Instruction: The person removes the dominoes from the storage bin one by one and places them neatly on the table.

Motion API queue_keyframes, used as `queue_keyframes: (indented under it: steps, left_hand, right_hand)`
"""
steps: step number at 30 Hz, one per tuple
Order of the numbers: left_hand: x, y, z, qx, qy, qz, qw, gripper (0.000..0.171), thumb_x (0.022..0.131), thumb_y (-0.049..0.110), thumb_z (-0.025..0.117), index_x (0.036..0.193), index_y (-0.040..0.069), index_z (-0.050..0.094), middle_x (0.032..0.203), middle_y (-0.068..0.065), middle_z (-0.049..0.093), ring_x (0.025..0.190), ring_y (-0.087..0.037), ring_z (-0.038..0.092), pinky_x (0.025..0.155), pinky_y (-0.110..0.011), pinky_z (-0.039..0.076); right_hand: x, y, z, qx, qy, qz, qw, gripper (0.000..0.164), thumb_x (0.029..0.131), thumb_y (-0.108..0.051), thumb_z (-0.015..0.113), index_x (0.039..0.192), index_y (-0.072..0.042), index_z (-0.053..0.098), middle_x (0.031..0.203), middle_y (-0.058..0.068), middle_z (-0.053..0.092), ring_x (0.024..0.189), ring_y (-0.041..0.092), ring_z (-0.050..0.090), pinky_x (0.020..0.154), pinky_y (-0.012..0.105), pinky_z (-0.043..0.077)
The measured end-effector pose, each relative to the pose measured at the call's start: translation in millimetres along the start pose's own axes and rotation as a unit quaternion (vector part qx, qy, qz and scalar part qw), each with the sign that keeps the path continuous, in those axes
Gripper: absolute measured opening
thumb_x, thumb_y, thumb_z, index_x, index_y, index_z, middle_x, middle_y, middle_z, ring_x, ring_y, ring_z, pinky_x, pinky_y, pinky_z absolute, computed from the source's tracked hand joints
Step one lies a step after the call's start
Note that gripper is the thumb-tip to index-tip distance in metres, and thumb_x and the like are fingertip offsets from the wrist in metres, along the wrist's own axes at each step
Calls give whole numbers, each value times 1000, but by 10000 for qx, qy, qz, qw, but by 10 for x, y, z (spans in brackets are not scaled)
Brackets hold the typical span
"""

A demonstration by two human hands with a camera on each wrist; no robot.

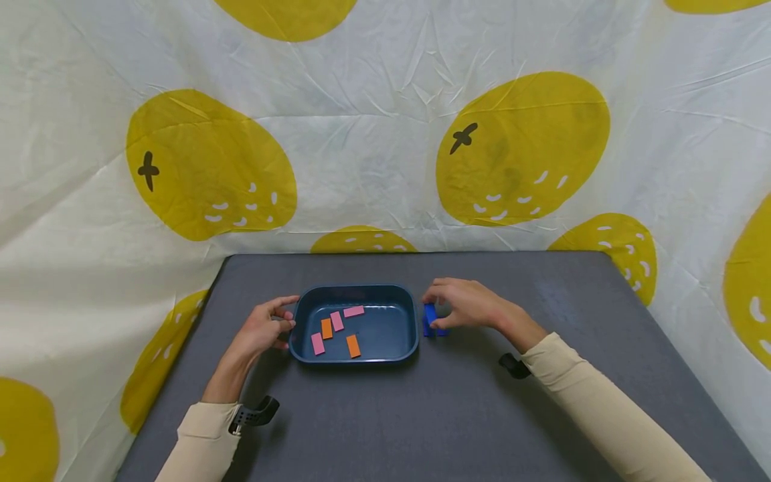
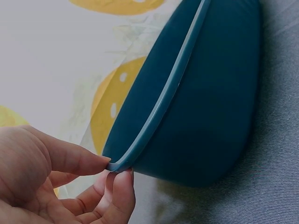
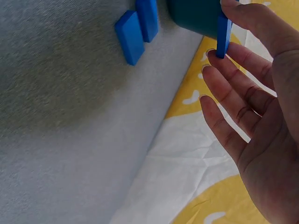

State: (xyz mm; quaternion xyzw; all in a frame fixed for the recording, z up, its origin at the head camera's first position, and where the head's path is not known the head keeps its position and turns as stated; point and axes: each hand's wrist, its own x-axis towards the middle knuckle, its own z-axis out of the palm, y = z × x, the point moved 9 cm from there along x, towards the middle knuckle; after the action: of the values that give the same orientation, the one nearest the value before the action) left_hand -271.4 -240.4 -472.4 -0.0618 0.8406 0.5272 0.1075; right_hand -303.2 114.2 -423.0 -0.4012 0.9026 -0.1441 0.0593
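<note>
A dark blue rectangular dish (image 1: 385, 331) stands on the table. At its left end my left hand (image 1: 259, 329) pinches the rim (image 2: 154, 112) between thumb and fingers. Inside the dish lie three pink blocks (image 1: 336, 321) and two orange blocks (image 1: 353, 346), all small, flat and rectangular. Just right of the dish, my right hand (image 1: 472, 304) pinches a blue block (image 3: 224, 35) by its ends, thumb at one end and fingertips at the other. Below that hand, two more blue blocks (image 3: 130, 37) lie side by side on the table.
The grey table (image 1: 409, 415) reaches back to a white cloth (image 1: 373, 167) printed with large yellow fruit shapes. A black wrist strap (image 1: 255, 414) is on the left wrist, and a black device (image 1: 515, 366) is at the right.
</note>
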Motion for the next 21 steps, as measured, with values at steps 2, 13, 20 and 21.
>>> queue_keyframes:
  steps: [2, 13, 20, 21]
  left_hand:
    - [0, -2, 1, -9, -5, -4, 10000, 53, 100, -1, 56, 151, 11, 48, 114, -18, 50, 87, -28, 57, 63, -36, 60]
    - [-5, -8, 4, 51, 42, -6, 10000, 53, 100, -1, 57, 151, 11, 48, 114, -18, 49, 88, -28, 57, 63, -36, 60]
    - [-4, -16, 8, 60, 41, -27, 10000, 54, 100, 0, 57, 151, 11, 47, 115, -18, 49, 91, -29, 57, 63, -37, 60]
    - [-3, -15, 9, 56, 36, -23, 10000, 54, 100, 0, 57, 151, 11, 47, 115, -18, 49, 91, -29, 57, 63, -37, 60]
  right_hand:
    - [-31, 37, 9, -6, 9, 44, 10000, 42, 87, -37, 80, 122, -16, 71, 114, -3, 64, 104, 22, 66, 85, 39, 56]
    - [-198, 216, 53, -98, 154, 170, 9997, 42, 84, -35, 83, 119, -14, 72, 112, -2, 65, 99, 18, 65, 82, 41, 56]
    - [-255, 337, 119, -148, 168, 236, 9995, 44, 83, -35, 84, 120, -14, 72, 113, -4, 63, 98, 14, 63, 81, 39, 56]
    - [-260, 356, 135, -159, 155, 249, 9994, 44, 83, -34, 84, 120, -14, 72, 112, -4, 63, 98, 14, 63, 82, 39, 56]
